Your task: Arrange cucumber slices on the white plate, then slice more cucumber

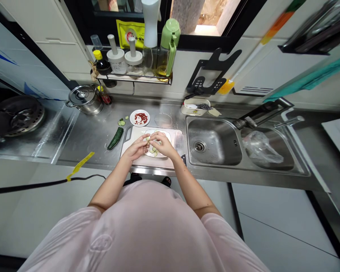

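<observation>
Cucumber slices (153, 151) lie on a white plate (167, 139), right under the fingers. L hand (134, 148) & R hand (163, 145) are both closed to a pinch, fingertips (152, 136) meeting above the plate's middle. Each grip looks shut on something thin & pale, prob a slice, but it's too small to be sure. Plate sits on a white plastic cutting board (158, 161) w/ a cut-out handle (127, 133) at its far L corner. Just L of the board, a dark green cucumber piece (115, 138) lies on the steel surface (82, 138), w/ a few cut rounds (121, 122) beyond it, near a small plate of red bits (139, 118). Dark knife handle (183, 159) pokes out at the board's R edge, btwn board & sink (212, 141).

Risks, as I judge them: a wet slice is slippery, so too light a pinch could let it slide out onto the plate or board. Too hard a squeeze could tear thin flesh. R forearm passes close to the knife handle, so a careless shift could catch it, & the blade is hidden from view. Board also sits near the surface's front edge, so a knock could send things over.
</observation>
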`<control>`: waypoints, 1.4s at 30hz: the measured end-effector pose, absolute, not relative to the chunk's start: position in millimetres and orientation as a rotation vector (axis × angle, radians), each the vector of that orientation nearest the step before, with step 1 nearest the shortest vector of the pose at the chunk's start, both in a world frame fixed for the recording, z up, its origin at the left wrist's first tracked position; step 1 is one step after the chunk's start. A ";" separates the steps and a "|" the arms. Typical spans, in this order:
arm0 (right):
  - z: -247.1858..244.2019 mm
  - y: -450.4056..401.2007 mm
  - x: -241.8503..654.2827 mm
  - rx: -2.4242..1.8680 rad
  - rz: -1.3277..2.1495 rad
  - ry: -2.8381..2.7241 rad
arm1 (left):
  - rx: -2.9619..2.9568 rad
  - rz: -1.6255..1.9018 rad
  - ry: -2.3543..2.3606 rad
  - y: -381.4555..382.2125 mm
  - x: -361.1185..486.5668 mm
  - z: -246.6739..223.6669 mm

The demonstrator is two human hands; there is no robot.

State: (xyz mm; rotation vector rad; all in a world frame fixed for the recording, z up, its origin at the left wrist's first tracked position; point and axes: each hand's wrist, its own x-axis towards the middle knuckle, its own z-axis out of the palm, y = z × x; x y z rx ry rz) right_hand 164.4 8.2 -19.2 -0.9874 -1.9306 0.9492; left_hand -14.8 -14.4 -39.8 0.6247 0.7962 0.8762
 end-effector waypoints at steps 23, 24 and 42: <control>-34.5 21.1 162.2 -1.085 0.986 -1.936 | 1.131 1.117 1.038 -11.1 -11.0 -37.7; -37.0 23.1 161.8 -1.079 0.990 -1.939 | 1.136 1.119 1.048 -10.2 -11.2 -40.1; -91.3 59.4 152.6 -1.422 1.007 -2.163 | 1.553 0.812 1.712 10.1 -21.1 -103.2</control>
